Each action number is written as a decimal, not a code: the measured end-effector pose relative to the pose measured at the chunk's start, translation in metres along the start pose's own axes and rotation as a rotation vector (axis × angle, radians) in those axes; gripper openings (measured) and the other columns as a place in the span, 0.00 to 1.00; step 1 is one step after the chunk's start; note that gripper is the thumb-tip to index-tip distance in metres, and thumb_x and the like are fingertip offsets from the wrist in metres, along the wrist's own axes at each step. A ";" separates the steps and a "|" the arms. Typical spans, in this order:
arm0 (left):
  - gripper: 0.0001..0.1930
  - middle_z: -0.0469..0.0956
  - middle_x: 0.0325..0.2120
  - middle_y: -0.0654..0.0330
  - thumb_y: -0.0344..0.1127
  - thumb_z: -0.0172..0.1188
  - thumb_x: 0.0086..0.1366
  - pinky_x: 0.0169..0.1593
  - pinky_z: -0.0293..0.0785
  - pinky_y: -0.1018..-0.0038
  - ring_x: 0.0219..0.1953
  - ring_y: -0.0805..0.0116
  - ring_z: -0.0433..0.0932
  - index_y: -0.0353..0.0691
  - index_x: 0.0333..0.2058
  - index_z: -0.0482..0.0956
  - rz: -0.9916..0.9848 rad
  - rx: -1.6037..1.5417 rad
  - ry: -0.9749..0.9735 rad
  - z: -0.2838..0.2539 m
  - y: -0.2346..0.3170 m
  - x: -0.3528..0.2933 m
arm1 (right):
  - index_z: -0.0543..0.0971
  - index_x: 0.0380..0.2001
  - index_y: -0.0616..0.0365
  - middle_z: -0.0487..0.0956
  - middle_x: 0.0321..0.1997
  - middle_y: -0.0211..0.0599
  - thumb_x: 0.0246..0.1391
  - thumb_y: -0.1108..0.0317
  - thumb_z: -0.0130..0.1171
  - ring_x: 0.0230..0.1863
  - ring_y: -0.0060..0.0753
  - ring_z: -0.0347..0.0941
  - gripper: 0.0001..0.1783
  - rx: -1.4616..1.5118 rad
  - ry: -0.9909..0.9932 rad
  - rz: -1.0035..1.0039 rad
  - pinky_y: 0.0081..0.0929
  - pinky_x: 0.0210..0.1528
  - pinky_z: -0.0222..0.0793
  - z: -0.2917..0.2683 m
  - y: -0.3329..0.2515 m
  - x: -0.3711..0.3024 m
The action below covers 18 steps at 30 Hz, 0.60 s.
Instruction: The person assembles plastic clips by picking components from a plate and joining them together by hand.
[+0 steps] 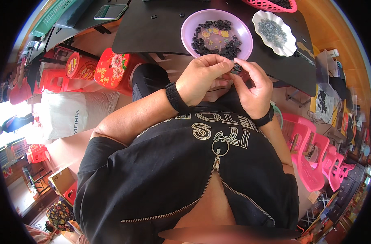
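A small black plastic part [236, 68] is pinched between the fingertips of my right hand [254, 87], in front of the table's near edge. My left hand [205, 77] meets it there, thumb and forefinger pressed together at the part's left side; whether they grip a second tiny piece is hidden. Just beyond my hands stands a round pale purple bowl [186, 33] with many similar black parts [230, 51] heaped along its inner edge. To its right lies a white scalloped dish [289, 48] full of small clear pieces [271, 32].
The black table [153, 38] holds two loose black parts [154, 17], a pink basket [270, 5] at the far right and a phone-like device [111, 12] at the far left. Red stools [114, 67] and a white sack [67, 116] stand left, pink chairs [307, 162] right.
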<state>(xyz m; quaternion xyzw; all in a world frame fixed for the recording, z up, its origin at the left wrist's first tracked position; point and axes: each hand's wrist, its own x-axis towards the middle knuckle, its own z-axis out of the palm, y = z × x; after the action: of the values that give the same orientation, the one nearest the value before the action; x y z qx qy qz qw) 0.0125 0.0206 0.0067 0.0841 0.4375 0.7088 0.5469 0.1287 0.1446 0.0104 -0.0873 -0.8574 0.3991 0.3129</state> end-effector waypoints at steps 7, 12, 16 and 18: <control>0.07 0.77 0.33 0.64 0.33 0.56 0.67 0.42 0.75 0.82 0.34 0.78 0.76 0.37 0.39 0.76 0.011 0.062 0.001 -0.001 -0.001 -0.001 | 0.78 0.45 0.59 0.78 0.36 0.38 0.43 0.82 0.64 0.30 0.28 0.77 0.22 -0.007 -0.043 -0.046 0.21 0.30 0.74 -0.001 0.000 0.000; 0.06 0.77 0.29 0.65 0.34 0.57 0.66 0.34 0.77 0.83 0.29 0.79 0.75 0.37 0.38 0.76 -0.043 0.046 0.034 0.007 0.002 -0.006 | 0.78 0.44 0.59 0.78 0.35 0.39 0.42 0.81 0.66 0.29 0.29 0.77 0.22 -0.020 -0.042 -0.047 0.22 0.30 0.73 0.000 0.003 -0.001; 0.06 0.72 0.23 0.66 0.34 0.57 0.66 0.24 0.75 0.82 0.22 0.82 0.70 0.38 0.35 0.74 -0.035 0.073 0.061 0.010 0.003 -0.005 | 0.79 0.44 0.59 0.78 0.33 0.39 0.41 0.78 0.68 0.28 0.30 0.76 0.22 -0.057 -0.030 -0.075 0.22 0.30 0.73 -0.001 0.003 -0.001; 0.07 0.71 0.20 0.65 0.34 0.57 0.66 0.17 0.67 0.84 0.18 0.82 0.68 0.36 0.35 0.74 0.009 0.139 0.046 0.006 0.000 -0.002 | 0.79 0.43 0.59 0.78 0.33 0.39 0.42 0.78 0.68 0.28 0.32 0.76 0.21 -0.059 -0.031 -0.082 0.23 0.30 0.73 -0.001 0.004 -0.001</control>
<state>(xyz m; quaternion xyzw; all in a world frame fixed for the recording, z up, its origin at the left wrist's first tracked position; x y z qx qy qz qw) 0.0169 0.0218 0.0117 0.1076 0.4979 0.6808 0.5263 0.1294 0.1471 0.0076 -0.0551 -0.8764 0.3618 0.3131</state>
